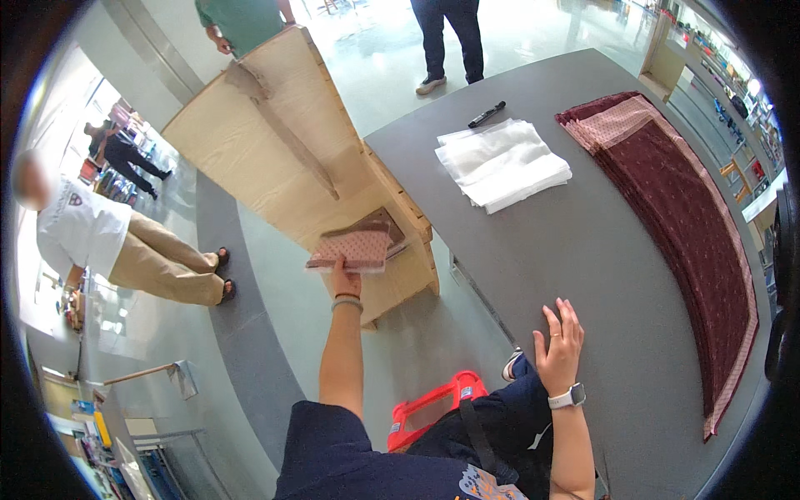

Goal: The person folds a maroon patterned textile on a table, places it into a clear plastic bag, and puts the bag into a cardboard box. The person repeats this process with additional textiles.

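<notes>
My left hand [346,282] is closed on the edge of a folded pink patterned cloth [354,247], which seems to be in a clear bag. It holds the cloth over the inside of a wooden crate [258,150] left of the table. A darker folded piece [379,223] lies in the crate just behind the cloth. My right hand [562,343] rests on the grey table [517,258] with its fingers stretched out and nothing in it. Farther back on the table lies a stack of clear plastic bags [504,167]. On the right is a long pile of maroon cloth [658,192] with pink borders.
A black marker [487,114] lies behind the bags. A red plastic stool [433,408] stands below me, by the table's edge. One person in a white shirt [83,221] stands at the left. Two others, a green shirt [242,23] and dark trousers [450,33], are beyond the crate.
</notes>
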### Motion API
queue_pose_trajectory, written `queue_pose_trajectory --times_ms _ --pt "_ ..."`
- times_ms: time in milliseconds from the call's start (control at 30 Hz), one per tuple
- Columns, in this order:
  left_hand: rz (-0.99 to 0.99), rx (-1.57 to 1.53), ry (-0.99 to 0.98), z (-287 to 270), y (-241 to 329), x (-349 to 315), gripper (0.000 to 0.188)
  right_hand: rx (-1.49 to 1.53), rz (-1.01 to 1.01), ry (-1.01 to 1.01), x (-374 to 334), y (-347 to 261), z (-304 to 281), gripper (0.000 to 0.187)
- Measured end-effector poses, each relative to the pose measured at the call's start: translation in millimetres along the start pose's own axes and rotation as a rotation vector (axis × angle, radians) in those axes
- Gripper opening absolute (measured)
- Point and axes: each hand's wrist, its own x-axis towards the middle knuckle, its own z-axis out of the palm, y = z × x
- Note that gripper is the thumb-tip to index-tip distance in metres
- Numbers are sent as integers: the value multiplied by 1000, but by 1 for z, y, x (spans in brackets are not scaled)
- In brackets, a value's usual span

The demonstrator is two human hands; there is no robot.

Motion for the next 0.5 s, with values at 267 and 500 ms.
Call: queue_pose_trajectory --times_ms 267,500 --pt "-157 105 424 -31 -79 109 18 -28 1 -68 12 -16 -8 51" --pt "-300 347 342 -21 -100 122 28 -76 34 -91 9 -19 -5 53"
